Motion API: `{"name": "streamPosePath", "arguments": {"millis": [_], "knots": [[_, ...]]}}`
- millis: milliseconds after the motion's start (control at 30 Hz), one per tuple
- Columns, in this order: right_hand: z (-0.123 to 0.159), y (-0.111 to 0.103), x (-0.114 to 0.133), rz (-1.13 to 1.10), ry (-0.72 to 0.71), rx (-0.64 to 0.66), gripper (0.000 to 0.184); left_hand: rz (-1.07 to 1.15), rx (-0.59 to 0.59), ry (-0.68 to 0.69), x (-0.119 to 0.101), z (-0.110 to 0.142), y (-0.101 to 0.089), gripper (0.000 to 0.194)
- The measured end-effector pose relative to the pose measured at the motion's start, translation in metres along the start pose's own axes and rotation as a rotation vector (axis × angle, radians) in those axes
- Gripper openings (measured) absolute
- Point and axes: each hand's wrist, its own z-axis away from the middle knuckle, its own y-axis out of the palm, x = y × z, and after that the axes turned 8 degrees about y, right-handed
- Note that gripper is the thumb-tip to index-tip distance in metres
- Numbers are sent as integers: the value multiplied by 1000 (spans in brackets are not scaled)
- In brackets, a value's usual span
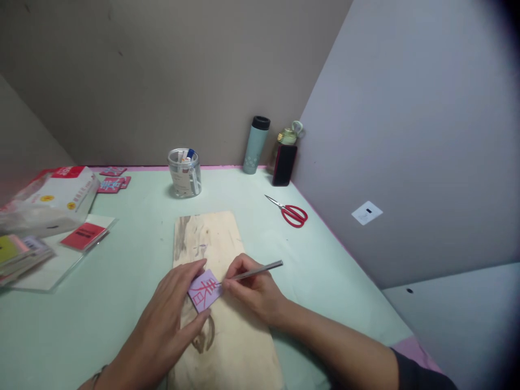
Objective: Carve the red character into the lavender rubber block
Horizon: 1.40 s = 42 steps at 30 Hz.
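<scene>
L hand [166,311] w/ purple block [204,292] in pinch, R hand [259,292] w/ metal tool [264,268] likewise, over bd. [241,355]

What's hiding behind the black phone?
Behind the phone is a green bottle. Its top pokes out above, and a bit shows on the left. The phone covers most of the rest, so that part can't be seen.

Red-handled scissors [293,214] lie near the tabletop's right edge; a teal tumbler [256,145] and dark phone [284,166] stand by its far right corner.
</scene>
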Motion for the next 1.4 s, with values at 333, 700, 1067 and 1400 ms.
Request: {"name": "streamPosePath", "arguments": {"millis": [333,700,1067,1400], "knots": [[4,4,3,126,-44,-83,19,-14,-4,19,5,-5,-5,60],[5,3,5,277,-151,-83,20,109,79,-55,-4,-6,-11,67],[7,1,15,296,-99,-21,18,214,75,-2,8,-7,-21,49],[7,-1,17,290,-93,34,18,179,22,-18,4,-5,-17,48]]}}
